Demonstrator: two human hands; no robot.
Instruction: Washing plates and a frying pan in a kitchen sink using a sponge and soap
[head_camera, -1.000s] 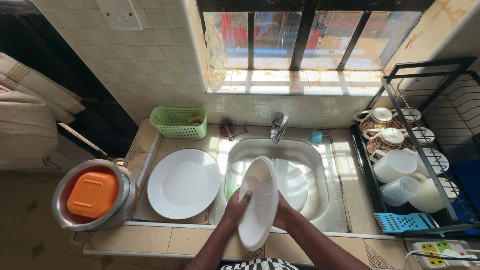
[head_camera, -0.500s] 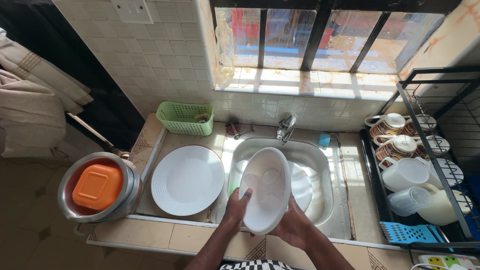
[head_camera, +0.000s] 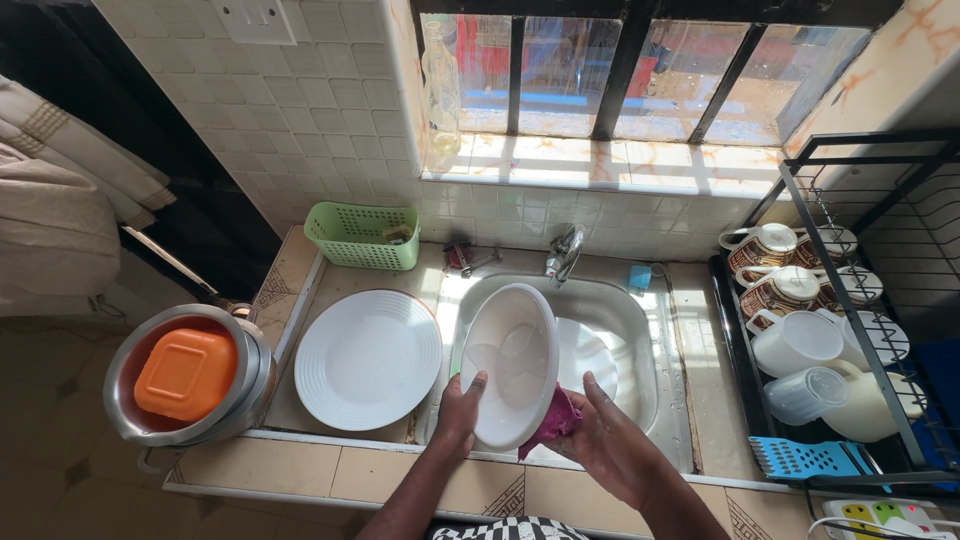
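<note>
Since the earlier frame: white plate (head_camera: 508, 365) raised, tilted steeper, face toward the viewer, over the sink (head_camera: 640, 330). Left hand (head_camera: 457, 408) grips its lower-left rim. Right hand (head_camera: 600, 440) presses a magenta cloth (head_camera: 552, 425) at the lower-right edge. Long axis near-upright.

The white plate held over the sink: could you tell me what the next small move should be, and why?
Probably wipe the pink cloth in the right hand across the plate. The left hand props the plate tilted on edge over the sink, and the cloth sits only at its lower rim, so most of the face looks unwiped.
</note>
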